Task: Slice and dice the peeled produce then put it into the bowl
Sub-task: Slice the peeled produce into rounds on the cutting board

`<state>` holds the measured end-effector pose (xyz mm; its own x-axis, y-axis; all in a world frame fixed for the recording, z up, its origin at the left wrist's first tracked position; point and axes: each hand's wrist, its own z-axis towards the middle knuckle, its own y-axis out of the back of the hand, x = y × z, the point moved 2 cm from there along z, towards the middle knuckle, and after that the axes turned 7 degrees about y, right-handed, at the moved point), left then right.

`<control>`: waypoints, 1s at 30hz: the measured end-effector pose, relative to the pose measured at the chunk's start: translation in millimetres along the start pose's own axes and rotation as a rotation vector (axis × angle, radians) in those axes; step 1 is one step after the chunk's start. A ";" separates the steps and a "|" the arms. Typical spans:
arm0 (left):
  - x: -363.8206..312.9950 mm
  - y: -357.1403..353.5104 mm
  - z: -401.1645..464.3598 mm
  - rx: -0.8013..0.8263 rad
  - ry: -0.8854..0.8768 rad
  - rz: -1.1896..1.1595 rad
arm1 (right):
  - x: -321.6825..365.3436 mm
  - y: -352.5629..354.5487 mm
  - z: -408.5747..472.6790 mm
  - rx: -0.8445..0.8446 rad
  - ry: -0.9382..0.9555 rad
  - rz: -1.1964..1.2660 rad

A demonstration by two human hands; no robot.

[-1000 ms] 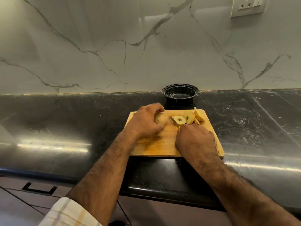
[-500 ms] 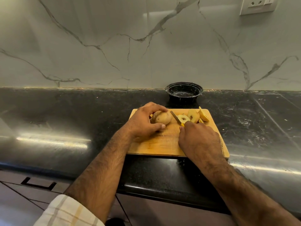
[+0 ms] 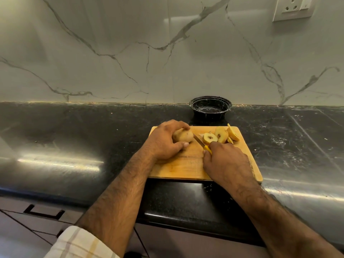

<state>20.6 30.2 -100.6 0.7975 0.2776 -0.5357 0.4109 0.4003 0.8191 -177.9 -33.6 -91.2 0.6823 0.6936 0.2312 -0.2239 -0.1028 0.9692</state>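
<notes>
Left hand (image 3: 163, 141) grips the pale peeled fruit piece (image 3: 183, 135) on the rectangular wooden cutting board (image 3: 186, 166). Right hand (image 3: 226, 162) clasps a yellow-handled knife (image 3: 202, 143), blade apparently touching the fruit. Cut yellow slices (image 3: 220, 135) lie right; round black plastic bowl (image 3: 210, 107) stands behind.

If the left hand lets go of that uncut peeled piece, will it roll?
Probably: the peeled piece looks rounded, resting on the flat cutting board. Its bare peeled surface may be slippery. The left hand grips it.
</notes>
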 end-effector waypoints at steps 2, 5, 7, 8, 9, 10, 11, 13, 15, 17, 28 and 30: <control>6.2 2.0 1.4 0.014 0.028 -0.056 | -0.4 0.4 2.5 -0.005 -0.001 0.011; 10.7 3.7 3.5 0.038 0.063 -0.142 | 3.4 2.2 3.9 -0.019 0.002 0.034; 12.3 5.0 4.3 0.034 0.069 -0.168 | 8.5 3.5 3.9 -0.018 0.013 0.049; 12.1 5.2 4.3 0.030 0.066 -0.179 | 11.4 4.3 4.5 -0.018 0.023 0.056; 11.8 4.5 4.1 0.029 0.060 -0.190 | 14.1 5.1 5.3 -0.019 0.031 0.064; 10.9 3.8 3.8 0.031 0.054 -0.201 | 16.7 5.8 6.4 -0.017 0.035 0.069; 10.5 3.0 3.8 0.035 0.050 -0.213 | 19.0 5.6 7.8 -0.009 0.034 0.071; 9.4 2.2 3.8 0.045 0.046 -0.232 | 22.1 4.7 9.3 0.010 0.022 0.070; 9.4 2.3 4.4 0.035 0.049 -0.246 | 21.8 3.7 8.9 -0.009 0.012 0.061; 10.0 3.9 5.2 0.007 0.053 -0.242 | 19.8 4.5 8.0 -0.040 0.004 0.055; 5.5 6.5 3.9 0.040 0.070 -0.173 | 24.4 13.7 10.0 -0.029 0.004 0.080; 5.8 6.7 4.5 0.035 0.078 -0.186 | 26.0 15.4 11.8 -0.036 0.002 0.078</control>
<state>29.9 30.5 -97.3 0.6707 0.2689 -0.6913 0.5641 0.4202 0.7108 -155.4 -25.5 -69.2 0.6606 0.6858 0.3053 -0.3007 -0.1309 0.9447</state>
